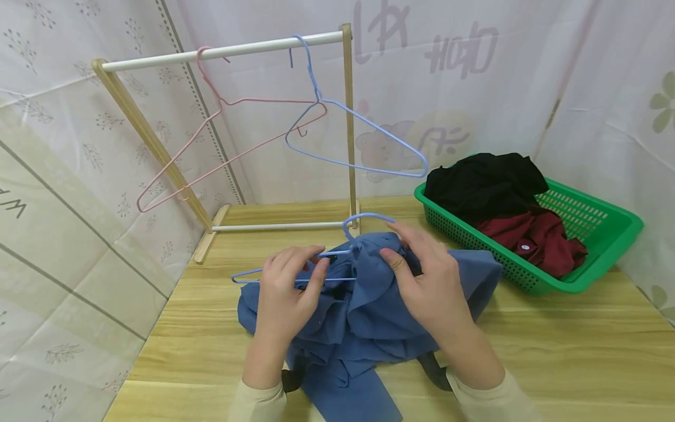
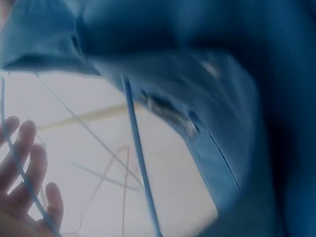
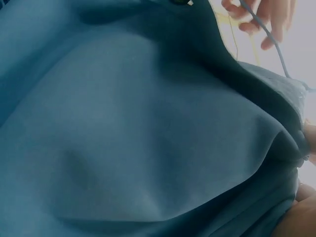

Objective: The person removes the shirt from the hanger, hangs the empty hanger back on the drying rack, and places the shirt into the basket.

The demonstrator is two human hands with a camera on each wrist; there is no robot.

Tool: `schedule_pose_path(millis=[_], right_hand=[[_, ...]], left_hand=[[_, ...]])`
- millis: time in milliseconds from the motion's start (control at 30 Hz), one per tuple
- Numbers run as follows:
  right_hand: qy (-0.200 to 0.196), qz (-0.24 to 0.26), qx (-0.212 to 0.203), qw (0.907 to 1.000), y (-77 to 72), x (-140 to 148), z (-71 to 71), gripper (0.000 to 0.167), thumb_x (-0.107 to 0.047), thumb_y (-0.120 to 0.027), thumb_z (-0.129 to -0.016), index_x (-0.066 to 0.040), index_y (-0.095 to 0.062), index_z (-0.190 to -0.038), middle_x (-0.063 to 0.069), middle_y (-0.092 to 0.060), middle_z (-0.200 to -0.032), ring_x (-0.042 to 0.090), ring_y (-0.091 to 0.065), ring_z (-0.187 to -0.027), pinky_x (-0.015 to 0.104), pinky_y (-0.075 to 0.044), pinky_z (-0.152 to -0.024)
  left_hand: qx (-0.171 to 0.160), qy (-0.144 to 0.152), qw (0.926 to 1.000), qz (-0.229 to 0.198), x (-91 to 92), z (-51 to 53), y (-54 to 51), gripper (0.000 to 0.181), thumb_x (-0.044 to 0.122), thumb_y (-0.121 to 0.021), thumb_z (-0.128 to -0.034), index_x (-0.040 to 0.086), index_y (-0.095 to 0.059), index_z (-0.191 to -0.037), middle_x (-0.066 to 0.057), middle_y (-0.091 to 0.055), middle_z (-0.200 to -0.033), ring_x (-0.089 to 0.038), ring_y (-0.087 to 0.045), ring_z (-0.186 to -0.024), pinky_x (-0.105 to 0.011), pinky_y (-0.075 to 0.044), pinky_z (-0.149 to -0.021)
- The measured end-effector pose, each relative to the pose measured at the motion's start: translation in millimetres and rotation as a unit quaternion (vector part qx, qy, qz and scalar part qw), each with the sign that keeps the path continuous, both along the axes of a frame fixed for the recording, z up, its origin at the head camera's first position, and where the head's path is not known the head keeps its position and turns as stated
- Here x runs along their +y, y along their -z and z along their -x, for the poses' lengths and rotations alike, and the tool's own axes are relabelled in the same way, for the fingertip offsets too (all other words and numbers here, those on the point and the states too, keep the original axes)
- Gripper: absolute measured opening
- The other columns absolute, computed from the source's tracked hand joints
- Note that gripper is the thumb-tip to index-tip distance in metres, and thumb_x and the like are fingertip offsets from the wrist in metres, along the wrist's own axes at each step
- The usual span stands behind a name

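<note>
A blue shirt lies bunched on the table in front of me. A light-blue hanger is partly inside it, its hook sticking up from the neck and one end showing at the left. My left hand pinches the hanger's upper arm between thumb and fingers. In the left wrist view, the wire crosses in front of the fingers. My right hand holds the shirt near the collar, thumb and index finger beside the hook. Cloth fills most of the right wrist view and hides the hanger's far arm.
Behind the shirt stands a wooden rack with a white rail. A pink hanger and another light-blue hanger hang on it. At the right, a green basket holds a black garment and a dark red garment.
</note>
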State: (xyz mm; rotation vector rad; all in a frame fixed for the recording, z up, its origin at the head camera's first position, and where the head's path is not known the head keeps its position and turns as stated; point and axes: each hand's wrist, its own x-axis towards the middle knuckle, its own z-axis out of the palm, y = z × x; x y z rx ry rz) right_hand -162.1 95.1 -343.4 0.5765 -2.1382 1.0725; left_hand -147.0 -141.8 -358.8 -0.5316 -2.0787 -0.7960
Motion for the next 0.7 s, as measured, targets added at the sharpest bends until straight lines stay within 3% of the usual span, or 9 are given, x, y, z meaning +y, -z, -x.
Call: schedule_pose_path(millis=[167,400,700], right_hand=[[-0.023,-0.036,0.021,0.9989,0.1,-5.9,-2.1,0.041,-0.007,-0.081,-0.091,-0.016,-0.076,-0.13,0.006,-0.068,-0.095,0.018,-0.061,-0.083,0.037,-0.047,-0.071],[-0.038,-0.052,0.026,0.9976,1.0,-6.4,-2.3,0.044,-0.012,-0.083,-0.09,-0.018,-0.075,-0.133,0.007,-0.068,-0.096,0.02,-0.062,-0.087,0.043,-0.048,-0.08],[-0.052,-0.075,0.043,0.9949,3.9,-4.2,-0.3,0.033,-0.021,-0.079,-0.096,-0.014,-0.076,-0.128,0.006,-0.065,-0.095,0.019,-0.061,-0.087,0.046,-0.047,-0.082]], left_hand=[[0.022,0.01,0.9997,-0.005,20.2,4.0,-1.9,0.015,0.023,-0.076,-0.0999,0.009,-0.079,-0.106,-0.004,-0.073,-0.087,-0.019,-0.065,-0.077,-0.041,-0.05,-0.078],[0.071,-0.007,0.9972,-0.021,34.6,7.6,-5.0,0.008,0.015,-0.081,-0.0943,0.007,-0.078,-0.093,-0.003,-0.07,-0.077,-0.018,-0.063,-0.07,-0.037,-0.047,-0.065],[0.075,-0.004,0.9964,-0.038,37.8,6.3,-3.7,0.007,0.014,-0.082,-0.0931,0.008,-0.08,-0.09,-0.004,-0.073,-0.078,-0.018,-0.059,-0.068,-0.037,-0.046,-0.065]])
